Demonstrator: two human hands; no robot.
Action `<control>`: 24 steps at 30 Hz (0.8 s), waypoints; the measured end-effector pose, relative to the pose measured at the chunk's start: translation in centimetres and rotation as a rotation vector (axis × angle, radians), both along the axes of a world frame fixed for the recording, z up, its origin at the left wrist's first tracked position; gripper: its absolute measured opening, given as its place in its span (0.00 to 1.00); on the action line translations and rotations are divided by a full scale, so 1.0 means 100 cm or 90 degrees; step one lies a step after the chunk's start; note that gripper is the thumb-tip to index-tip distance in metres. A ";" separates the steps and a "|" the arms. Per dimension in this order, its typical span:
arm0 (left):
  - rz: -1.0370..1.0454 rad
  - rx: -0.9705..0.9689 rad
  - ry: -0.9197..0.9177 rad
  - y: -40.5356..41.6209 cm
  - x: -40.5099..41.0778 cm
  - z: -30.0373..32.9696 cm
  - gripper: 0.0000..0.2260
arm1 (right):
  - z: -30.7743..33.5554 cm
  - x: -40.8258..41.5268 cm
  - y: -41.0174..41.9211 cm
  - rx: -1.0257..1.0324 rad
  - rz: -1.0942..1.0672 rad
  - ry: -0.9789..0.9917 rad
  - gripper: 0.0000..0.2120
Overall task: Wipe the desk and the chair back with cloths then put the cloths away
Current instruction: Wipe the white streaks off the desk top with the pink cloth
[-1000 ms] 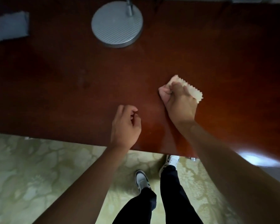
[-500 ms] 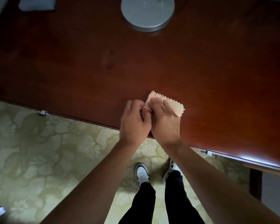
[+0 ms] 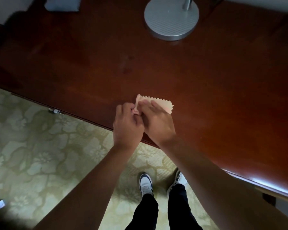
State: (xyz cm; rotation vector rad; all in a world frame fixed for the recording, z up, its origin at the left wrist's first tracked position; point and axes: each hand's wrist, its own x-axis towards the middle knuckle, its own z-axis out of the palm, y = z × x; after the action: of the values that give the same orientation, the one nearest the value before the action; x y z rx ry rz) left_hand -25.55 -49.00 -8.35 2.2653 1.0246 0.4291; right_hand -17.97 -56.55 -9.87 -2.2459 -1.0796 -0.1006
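1 head-worn wide-angle view, looking steeply down, close above desk (image 3: 206,83) front edge, floor (image 3: 40,155) below

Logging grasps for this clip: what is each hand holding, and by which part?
Both hold the pink cloth: the left hand pinches its bunched left end; the right hand grips it beside that, leaving its zigzag edge free.

A small pale pink cloth (image 3: 163,103) with zigzag edges is held at the dark red-brown desk's (image 3: 206,90) 6 o'clock edge; a folded grey cloth (image 3: 62,4) is seen at 11 o'clock.
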 end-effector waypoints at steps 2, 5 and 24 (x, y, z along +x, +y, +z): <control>0.000 0.004 0.010 0.003 0.007 0.002 0.09 | -0.002 0.017 0.008 -0.007 0.000 0.008 0.13; -0.002 0.000 0.036 0.007 0.025 0.005 0.13 | -0.002 0.048 0.024 -0.067 -0.028 0.068 0.13; 0.072 -0.128 0.029 0.013 0.072 0.011 0.04 | -0.008 0.040 -0.017 -0.006 -0.023 0.020 0.11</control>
State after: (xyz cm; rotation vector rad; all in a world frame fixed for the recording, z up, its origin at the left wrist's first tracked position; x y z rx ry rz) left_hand -18.32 -47.66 -7.22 2.0538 1.1683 0.3074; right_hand -13.96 -58.28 -10.63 -2.2683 -1.0260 -0.0753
